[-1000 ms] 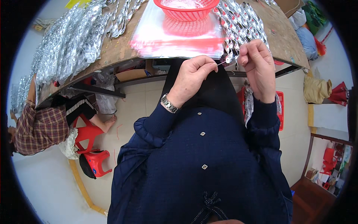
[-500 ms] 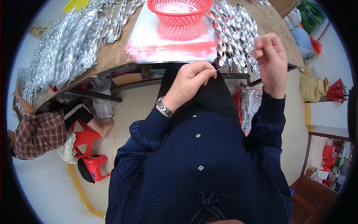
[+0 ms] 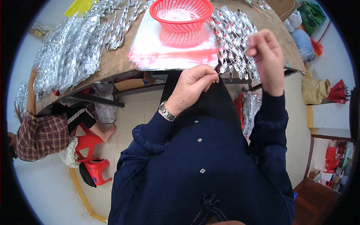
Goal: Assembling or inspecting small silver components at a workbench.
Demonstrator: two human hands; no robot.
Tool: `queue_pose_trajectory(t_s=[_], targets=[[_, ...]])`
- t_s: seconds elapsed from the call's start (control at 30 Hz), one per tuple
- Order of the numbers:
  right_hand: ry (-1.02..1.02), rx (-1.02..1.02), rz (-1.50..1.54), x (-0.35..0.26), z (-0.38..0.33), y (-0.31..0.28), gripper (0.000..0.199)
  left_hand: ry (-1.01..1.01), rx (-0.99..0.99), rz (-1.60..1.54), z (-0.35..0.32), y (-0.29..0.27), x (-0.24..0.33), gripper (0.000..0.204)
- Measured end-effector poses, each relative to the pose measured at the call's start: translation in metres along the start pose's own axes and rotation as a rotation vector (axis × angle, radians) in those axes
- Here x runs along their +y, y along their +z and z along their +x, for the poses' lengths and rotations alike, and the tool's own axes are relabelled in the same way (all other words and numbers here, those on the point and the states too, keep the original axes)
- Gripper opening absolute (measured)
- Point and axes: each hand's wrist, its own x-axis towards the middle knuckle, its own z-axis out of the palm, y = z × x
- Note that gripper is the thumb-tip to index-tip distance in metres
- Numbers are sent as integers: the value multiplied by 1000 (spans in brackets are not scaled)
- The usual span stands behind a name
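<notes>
My left hand (image 3: 193, 88), a metal watch on its wrist, is in front of the table edge with thumb and index finger pinched together. From the pinch sticks out the tip of a thin, pale, wire-like piece (image 3: 219, 74). Raised to the right, my right hand (image 3: 267, 62) has its fingers curled in with the tips together; whatever they hold is too small to make out. Behind it, shiny silver twisted strips (image 3: 229, 39) lie in rows, their ends hanging over the edge. A red plastic basket (image 3: 181, 26) with white thready contents rests on a stack of clear plastic bags (image 3: 146, 43).
More silver twisted strips in clear wrapping (image 3: 69, 52) cover the table's left part. At the far left a co-worker in a checked shirt (image 3: 43, 137) sits by red stools (image 3: 99, 170). Below the table on the right stands a bundle of wrapped strips (image 3: 251, 110).
My right hand has shifted slightly left and up. My left hand has stayed nearly in place, and less of the thin piece shows from its pinch. The co-worker's arm has moved up.
</notes>
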Motion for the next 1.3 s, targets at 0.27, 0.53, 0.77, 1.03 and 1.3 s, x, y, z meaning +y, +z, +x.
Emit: queue_pose_trajectory(t_s=[0.27, 0.53, 0.77, 1.03, 1.3], targets=[[58, -17, 18, -13, 12, -2, 12, -72, 45, -106, 6, -3, 1, 13], [109, -146, -54, -4, 11, 25, 11, -128, -33, -187, 27, 2, 18, 18], [96, -156, -93, -1, 15, 24, 11, -174, 14, -265, 39, 0, 30, 18], [130, -210, -123, -2, 15, 28, 10, -177, 28, -258, 46, 4, 29, 16], [82, -114, -91, -2, 18, 16, 12, -174, 79, -265, 38, 0, 22, 14]])
